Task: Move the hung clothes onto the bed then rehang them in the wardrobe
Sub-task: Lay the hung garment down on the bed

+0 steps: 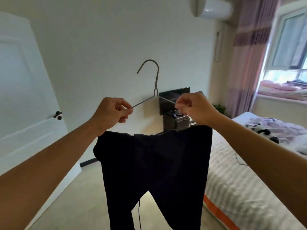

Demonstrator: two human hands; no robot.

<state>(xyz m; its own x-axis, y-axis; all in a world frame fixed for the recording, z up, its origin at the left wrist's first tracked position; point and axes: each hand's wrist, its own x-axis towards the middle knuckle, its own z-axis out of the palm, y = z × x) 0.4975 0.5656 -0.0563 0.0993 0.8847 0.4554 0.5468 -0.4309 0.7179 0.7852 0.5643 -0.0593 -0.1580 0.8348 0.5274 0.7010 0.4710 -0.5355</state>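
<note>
Door (25,90) at far left, closed. Left hand (110,113) pinches the left shoulder of a wire hanger (155,83); right hand (194,105) pinches its right shoulder, the two hands apart. Dark trousers (154,171) hang below the hands, legs dangling above the floor, hook upright and free. Bed (232,180) at right carries a pale garment (274,128). Judged from this, the trousers seem ready for rehanging; the wardrobe is out of view, and at least one garment remains on the bed.
</note>
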